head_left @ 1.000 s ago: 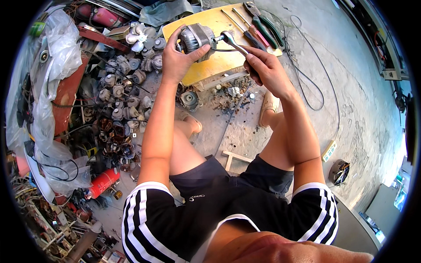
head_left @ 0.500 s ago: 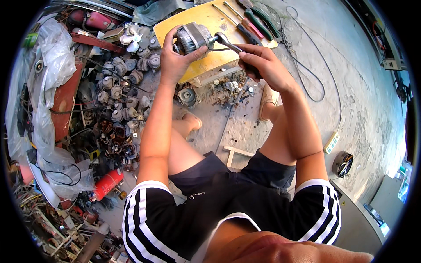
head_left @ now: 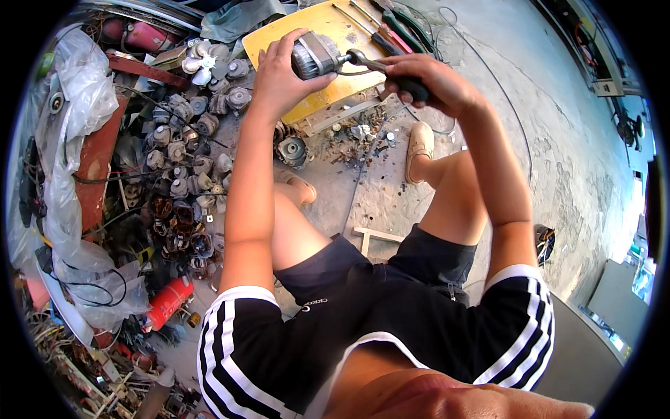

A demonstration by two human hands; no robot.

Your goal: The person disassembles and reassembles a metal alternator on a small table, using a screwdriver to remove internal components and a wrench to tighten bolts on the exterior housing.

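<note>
Over the yellow board (head_left: 326, 19), my left hand (head_left: 280, 80) is wrapped round a small electric motor (head_left: 315, 57) with a ribbed metal body. Its thumb lies on the near side and its fingers on the far side. My right hand (head_left: 438, 82) grips a ratchet wrench (head_left: 366, 61) by its dark handle. The wrench's head meets the motor's right end, where a shaft or socket joins them; which one is too small to tell. Two screwdrivers (head_left: 382, 42) and green-handled pliers (head_left: 410, 31) lie on the board beyond my right hand.
Many used motors (head_left: 183, 143) are heaped on the floor at left, with a white fan (head_left: 201, 63) among them. A red cylinder (head_left: 169, 302) lies nearer. Debris (head_left: 359, 143) and a round motor part (head_left: 293, 150) sit below the board. A cable (head_left: 513, 94) runs along the right floor.
My right hand has swung the wrench handle up and away from me, slightly rightward. My left hand still holds the motor in nearly the same place. The view has shifted a little.
</note>
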